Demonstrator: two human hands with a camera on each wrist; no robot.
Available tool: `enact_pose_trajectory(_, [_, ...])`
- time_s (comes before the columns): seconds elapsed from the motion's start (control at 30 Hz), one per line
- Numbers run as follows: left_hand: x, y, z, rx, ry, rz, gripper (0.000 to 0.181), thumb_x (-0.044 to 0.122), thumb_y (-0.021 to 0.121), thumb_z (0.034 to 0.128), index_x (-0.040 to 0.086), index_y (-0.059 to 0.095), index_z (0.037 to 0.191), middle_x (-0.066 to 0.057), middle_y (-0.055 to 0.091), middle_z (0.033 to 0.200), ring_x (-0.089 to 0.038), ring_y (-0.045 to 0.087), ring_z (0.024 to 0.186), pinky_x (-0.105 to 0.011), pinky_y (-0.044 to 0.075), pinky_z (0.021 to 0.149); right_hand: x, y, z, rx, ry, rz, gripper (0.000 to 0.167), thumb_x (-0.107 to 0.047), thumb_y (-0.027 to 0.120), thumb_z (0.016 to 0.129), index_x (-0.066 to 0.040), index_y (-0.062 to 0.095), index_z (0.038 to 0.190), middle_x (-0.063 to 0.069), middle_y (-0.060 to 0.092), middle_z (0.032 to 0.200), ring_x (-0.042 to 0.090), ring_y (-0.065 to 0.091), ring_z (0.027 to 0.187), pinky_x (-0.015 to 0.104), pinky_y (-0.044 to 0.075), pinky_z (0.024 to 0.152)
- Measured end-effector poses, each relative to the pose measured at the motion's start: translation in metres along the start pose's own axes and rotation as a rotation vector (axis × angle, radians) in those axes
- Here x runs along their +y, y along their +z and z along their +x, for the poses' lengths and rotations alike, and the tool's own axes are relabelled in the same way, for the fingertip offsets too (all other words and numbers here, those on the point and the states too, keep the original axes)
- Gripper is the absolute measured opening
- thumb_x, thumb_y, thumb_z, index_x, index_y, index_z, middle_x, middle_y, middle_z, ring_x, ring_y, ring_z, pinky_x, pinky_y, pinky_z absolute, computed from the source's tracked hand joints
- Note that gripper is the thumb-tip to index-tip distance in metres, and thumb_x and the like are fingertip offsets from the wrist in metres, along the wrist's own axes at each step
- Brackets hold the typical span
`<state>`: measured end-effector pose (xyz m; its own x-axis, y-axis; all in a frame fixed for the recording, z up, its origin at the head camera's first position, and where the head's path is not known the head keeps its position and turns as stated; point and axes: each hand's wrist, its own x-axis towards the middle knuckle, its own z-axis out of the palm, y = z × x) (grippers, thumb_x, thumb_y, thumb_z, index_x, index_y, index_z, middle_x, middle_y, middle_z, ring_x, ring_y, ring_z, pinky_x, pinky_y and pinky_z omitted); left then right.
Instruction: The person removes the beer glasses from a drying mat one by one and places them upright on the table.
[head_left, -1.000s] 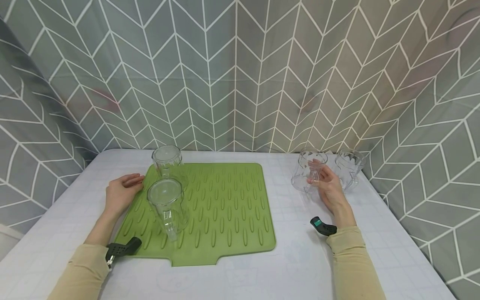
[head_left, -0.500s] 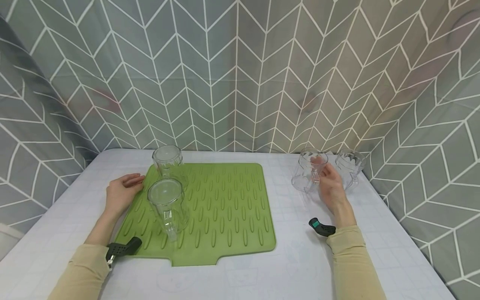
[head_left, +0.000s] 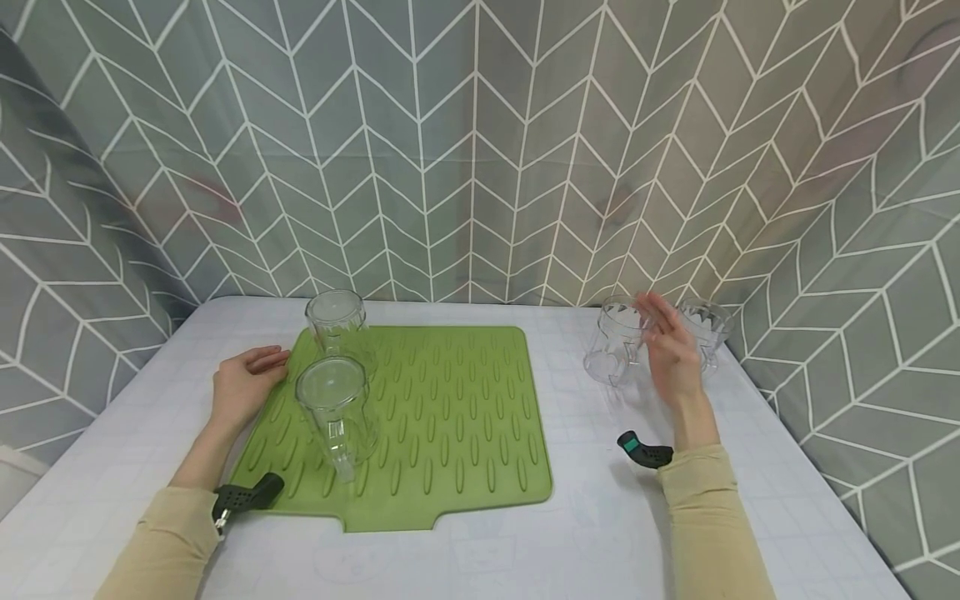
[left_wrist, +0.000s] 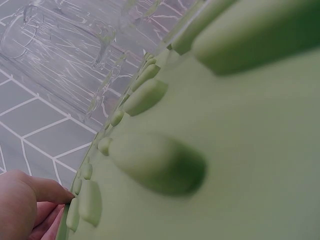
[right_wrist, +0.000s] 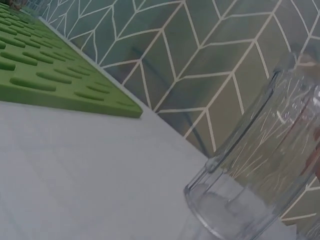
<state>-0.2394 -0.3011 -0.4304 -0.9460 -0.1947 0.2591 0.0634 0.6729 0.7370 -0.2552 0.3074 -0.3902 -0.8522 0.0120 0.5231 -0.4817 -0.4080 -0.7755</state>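
In the head view, my left hand (head_left: 246,385) lies at the left edge of the green ridged mat (head_left: 450,400), its thumb touching that edge in the left wrist view. Two clear glass mugs stand on the mat's left side, a rear one (head_left: 336,321) and a front one (head_left: 333,400). My right hand (head_left: 670,354) is raised with fingers extended, between a clear mug (head_left: 613,342) on its left and another (head_left: 707,325) on its right, partly hidden by the hand. It grips neither. The right wrist view shows the left one of these mugs (right_wrist: 250,185) close up.
A white cloth (head_left: 570,542) covers the table. Grey patterned curtains (head_left: 480,167) stand behind the table and at both sides. Each wrist has a black strap device, the left one (head_left: 247,496) over the mat's front left corner.
My right hand has let go of the mug beside it and drawn back to the right, its fingers straightening upward. That mug has stayed in place. My left hand has not moved.
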Motion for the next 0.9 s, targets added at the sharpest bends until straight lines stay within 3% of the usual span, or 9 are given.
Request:
enact_pose_trajectory(0.3, [0.0,0.0,0.001,-0.002,-0.001,-0.007,0.043,0.016,0.065,0.0959,-0.005,0.06,0.133,-0.021,0.069,0.12,0.028,0.044,0.079,-0.001,0.041,0.076,-0.016,0.012,0.008,0.019,-0.059,-0.065,0.061,0.02,0.034,0.086,0.011,0.037,0.146,0.015,0.052,0.145,0.027,0.041,0.139,0.037,0.016,0.126])
enact_pose_trajectory(0.47, [0.0,0.0,0.001,0.002,-0.003,0.002,0.043,0.017,0.065,0.0959,-0.004,0.06,0.133,-0.02,0.07,0.119,0.028,0.044,0.079,-0.003,0.043,0.077,-0.03,0.028,0.014,0.063,-0.082,-0.142,0.063,0.021,0.039,0.084,0.013,0.036,0.146,0.016,0.048,0.148,0.027,0.037,0.143,0.032,0.015,0.127])
enact_pose_trajectory(0.6, [-0.001,0.0,0.001,0.0,-0.009,0.011,0.043,0.018,0.065,0.096,-0.003,0.061,0.133,-0.019,0.07,0.12,0.027,0.044,0.08,-0.007,0.046,0.08,-0.04,0.043,0.018,0.089,-0.127,-0.16,0.062,0.022,0.043,0.082,0.01,0.044,0.142,0.014,0.053,0.144,0.027,0.038,0.143,0.029,0.018,0.127])
enact_pose_trajectory(0.73, [-0.001,0.0,0.001,-0.002,-0.012,0.01,0.042,0.018,0.066,0.0959,-0.003,0.061,0.133,-0.019,0.07,0.12,0.027,0.044,0.08,-0.008,0.046,0.081,-0.046,0.059,0.02,0.065,-0.181,-0.128,0.059,0.023,0.045,0.08,0.009,0.051,0.138,0.014,0.057,0.141,0.028,0.041,0.14,0.03,0.019,0.127])
enact_pose_trajectory(0.9, [-0.001,0.0,0.001,0.002,-0.009,0.004,0.042,0.016,0.066,0.0956,-0.004,0.061,0.132,-0.019,0.07,0.119,0.027,0.044,0.08,-0.004,0.044,0.078,-0.05,0.076,0.021,0.011,-0.197,-0.172,0.058,0.022,0.049,0.082,0.008,0.052,0.138,0.014,0.058,0.14,0.028,0.044,0.139,0.032,0.021,0.126])
